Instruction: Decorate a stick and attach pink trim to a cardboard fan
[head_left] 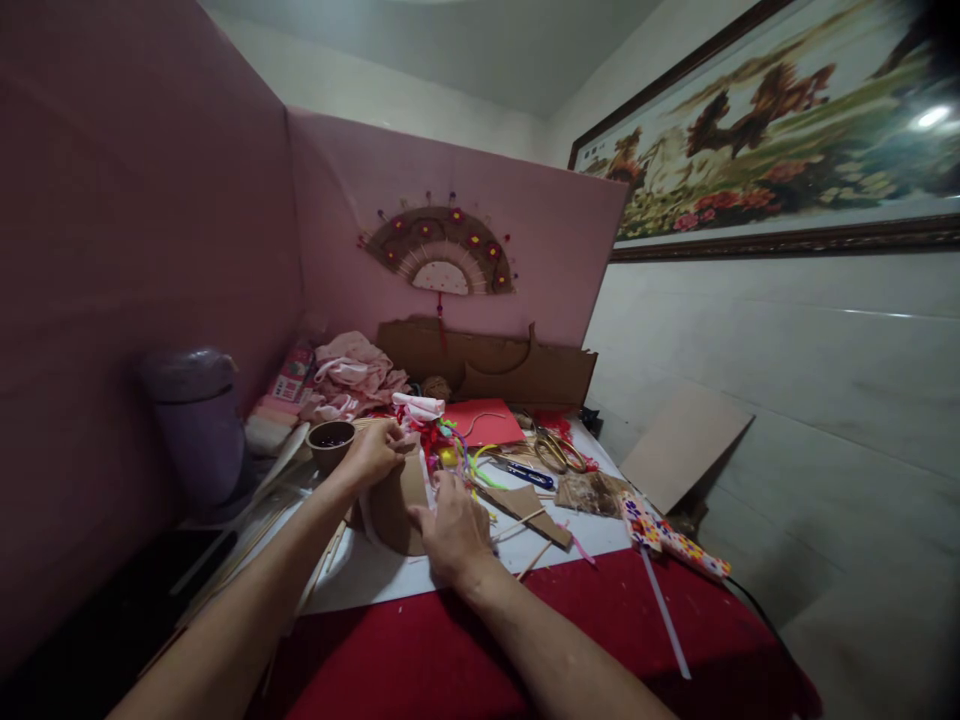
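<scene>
A brown cardboard cutout (401,505), rounded at its near end, lies on the white sheet (375,575) in front of me. My left hand (375,452) is curled over its far edge, fingers closed on it. My right hand (452,530) rests knuckles up beside the cutout's right edge, thumb and fingers touching it; what its fingertips pinch is hidden. Just beyond both hands lies a tangle of coloured pipe cleaners (450,445) and a white roll (418,405).
A small brown bowl (331,442) and a purple lidded bin (196,420) stand at the left. Scissors (559,452), a blue cutter (529,473), a red sheet (484,422), cardboard scraps (532,510) and a patterned stick (675,545) lie to the right. A cardboard fan (442,250) hangs on the pink partition.
</scene>
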